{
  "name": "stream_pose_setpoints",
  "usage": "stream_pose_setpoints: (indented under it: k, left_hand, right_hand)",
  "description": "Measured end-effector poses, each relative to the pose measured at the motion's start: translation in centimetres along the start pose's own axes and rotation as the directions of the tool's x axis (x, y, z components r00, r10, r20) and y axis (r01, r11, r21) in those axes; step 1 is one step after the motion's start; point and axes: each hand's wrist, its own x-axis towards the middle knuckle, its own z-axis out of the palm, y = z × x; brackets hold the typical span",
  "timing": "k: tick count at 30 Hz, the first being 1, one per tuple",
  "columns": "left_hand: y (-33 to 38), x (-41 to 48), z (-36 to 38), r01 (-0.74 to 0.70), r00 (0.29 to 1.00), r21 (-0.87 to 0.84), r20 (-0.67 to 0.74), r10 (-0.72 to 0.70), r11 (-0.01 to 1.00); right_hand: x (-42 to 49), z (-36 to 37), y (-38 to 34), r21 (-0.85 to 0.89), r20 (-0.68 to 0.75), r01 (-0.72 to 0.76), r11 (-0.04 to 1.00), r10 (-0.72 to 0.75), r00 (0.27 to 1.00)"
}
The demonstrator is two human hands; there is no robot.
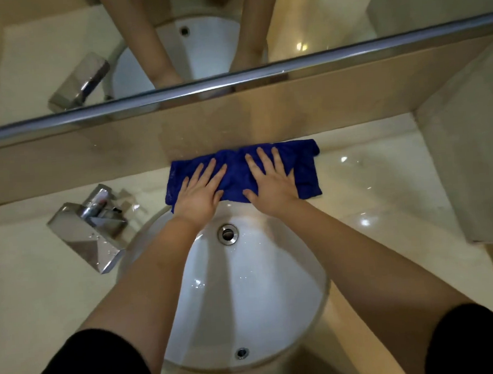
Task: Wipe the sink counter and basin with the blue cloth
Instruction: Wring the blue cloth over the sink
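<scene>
The rectangular blue cloth [305,174] lies flat on the glossy cream stone worktop [385,183] behind the round white basin [246,289], long axis left-right. The left hand [199,194] and right hand [271,185] press it, fingers [262,161] straight and spread.

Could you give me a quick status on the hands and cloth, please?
Left hand and right hand flat, fingers spread, pressing blue cloth. Cloth on counter behind basin, against the backsplash. Faucet to the left, apart from cloth.

left: faucet [89,230] blocks | behind: backsplash [92,165] | right: bare counter [370,184]
</scene>
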Motion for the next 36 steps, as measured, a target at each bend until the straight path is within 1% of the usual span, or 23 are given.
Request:
stream_pose_setpoints:
  k: [6, 9, 13, 18, 24, 28, 31, 36]
  left_hand:
    - [-4.5, -2.1, -0.3, 0.047, 0.999, -0.039, -0.002, -0.047, 0.998]
    - [-4.0, -2.3, -0.3, 0.087, 0.996, -0.046, 0.021, -0.087, 0.995]
    - [-2.1, -2.2, -0.5, 0.126, 0.991, -0.031, 0.037, -0.125, 0.992]
    - [2.6, -2.1, 0.2, 0.059, 0.995, 0.014, 0.086, -0.060, 0.998]
    - [10.1, -0.6, 1.4, -0.030, 0.996, -0.021, 0.084, 0.032, 0.999]
    - [14.9, 0.9, 1.7, -0.094, 0.988, 0.000, 0.120, 0.093, 0.996]
    - [18.2, 2.8, 1.9, -0.139, 0.980, 0.009, 0.146, 0.136, 0.990]
    - [22.1, 5.7, 1.8, -0.189, 0.969, 0.019, 0.165, 0.183, 0.982]
  right_hand:
    - [0.5, 1.4, -4.7, -0.039, 0.012, 0.039, 0.998, -0.038, 0.999]
    - [0.3, 1.5, -5.3, -0.057, -0.009, 0.029, 0.998, -0.030, 1.000]
    - [-0.7, 1.2, -3.8, -0.069, -0.007, 0.044, 0.997, -0.045, 0.999]
    - [-3.6, 1.3, 0.7, -0.050, -0.037, -0.031, 0.998, 0.029, 0.999]
    - [-7.3, 0.6, 7.7, 0.038, -0.060, -0.132, 0.991, 0.134, 0.989]
    - [-9.2, 0.0, 12.1, 0.076, -0.089, -0.196, 0.978, 0.202, 0.975]
    - [-9.6, -1.1, 15.7, 0.088, -0.109, -0.235, 0.968, 0.244, 0.964]
    - [-8.5, -3.6, 20.4, 0.079, -0.085, -0.281, 0.957, 0.287, 0.954]
